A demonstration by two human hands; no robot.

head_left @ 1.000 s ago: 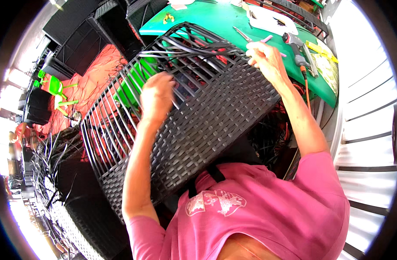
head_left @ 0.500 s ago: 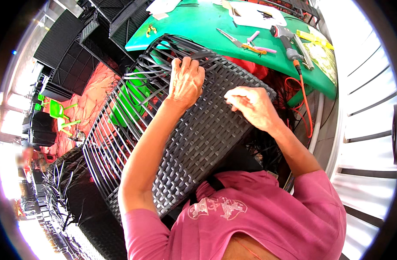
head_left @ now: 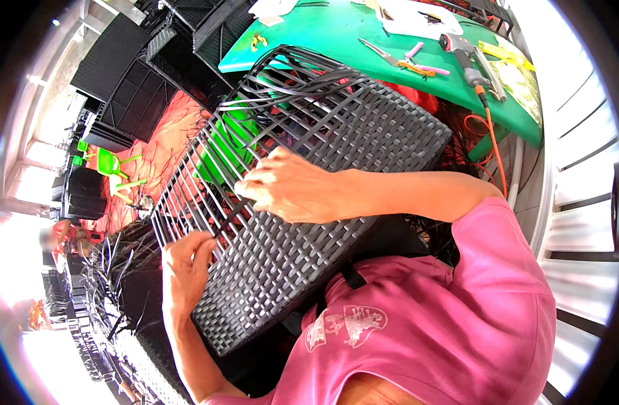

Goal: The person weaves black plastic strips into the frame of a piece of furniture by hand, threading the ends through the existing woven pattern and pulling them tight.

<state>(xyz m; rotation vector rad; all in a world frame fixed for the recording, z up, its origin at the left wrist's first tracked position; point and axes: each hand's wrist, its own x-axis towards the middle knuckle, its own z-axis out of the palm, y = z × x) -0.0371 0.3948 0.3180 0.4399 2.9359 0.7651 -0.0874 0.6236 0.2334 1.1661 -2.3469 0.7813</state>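
Note:
A black wicker panel [head_left: 292, 253] slants across my lap, closely woven on its near and right side, with bare bars [head_left: 218, 158] on the far left. My left hand [head_left: 186, 263] is at the panel's left, its fingers pinched on a dark flat weaving strip [head_left: 234, 221] threaded between the bars. Over the border of weave and bars lies my right hand [head_left: 289, 185], fingers curled downward; what they grip is hidden beneath them. Loose black strips [head_left: 282, 94] bunch over the bars toward the far end.
Behind the panel stands a green table [head_left: 336, 40], carrying scissors [head_left: 384, 54], pink-handled cutters [head_left: 424, 66] and an air stapler [head_left: 466, 61] with an orange hose [head_left: 496, 145]. Left are stacked black wicker pieces [head_left: 114, 61] and a small green chair [head_left: 110, 165] on red floor covering.
My left hand has come down from the far strips to the panel's left side. My right hand has swung left across the weave. The view has shifted slightly.

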